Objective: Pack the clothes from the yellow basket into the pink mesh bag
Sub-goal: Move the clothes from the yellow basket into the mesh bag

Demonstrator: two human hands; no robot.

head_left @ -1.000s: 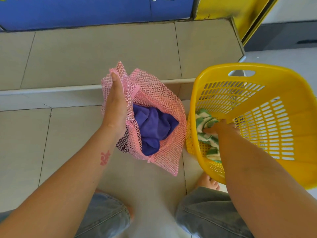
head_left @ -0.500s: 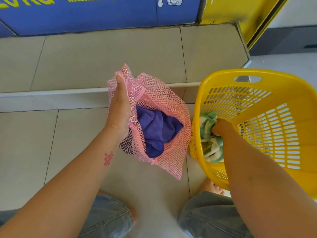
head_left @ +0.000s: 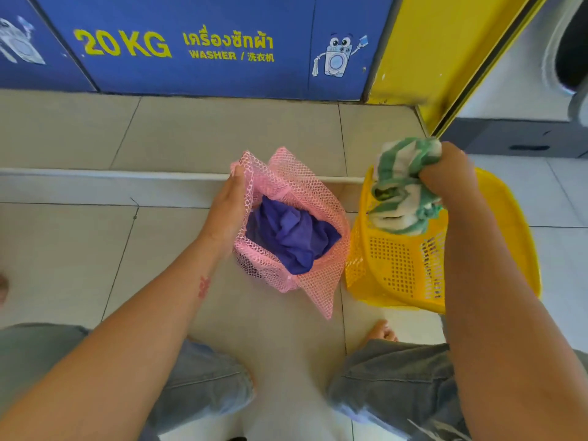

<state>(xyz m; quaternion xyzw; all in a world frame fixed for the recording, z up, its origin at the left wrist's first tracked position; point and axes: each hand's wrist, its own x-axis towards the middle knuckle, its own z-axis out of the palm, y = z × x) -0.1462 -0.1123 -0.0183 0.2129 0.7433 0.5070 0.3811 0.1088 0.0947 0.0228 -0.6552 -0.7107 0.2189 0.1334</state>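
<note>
Pink mesh bag (head_left: 305, 198) is sitting centre frame on the tiled floor (head_left: 79, 249), mouth gaping, purple garment (head_left: 291, 237) lying inside. Left hand (head_left: 227, 208) is pinching the bag's left rim. Right hand (head_left: 448, 176) is clenching a green-and-white striped cloth (head_left: 397, 192), hanging above the yellow basket (head_left: 397, 268) just right of the bag. Tiled step (head_left: 191, 135) is running across behind; blue washer panel (head_left: 191, 43) is filling the upper left. Bare foot (head_left: 381, 331) is showing below the basket.
</note>
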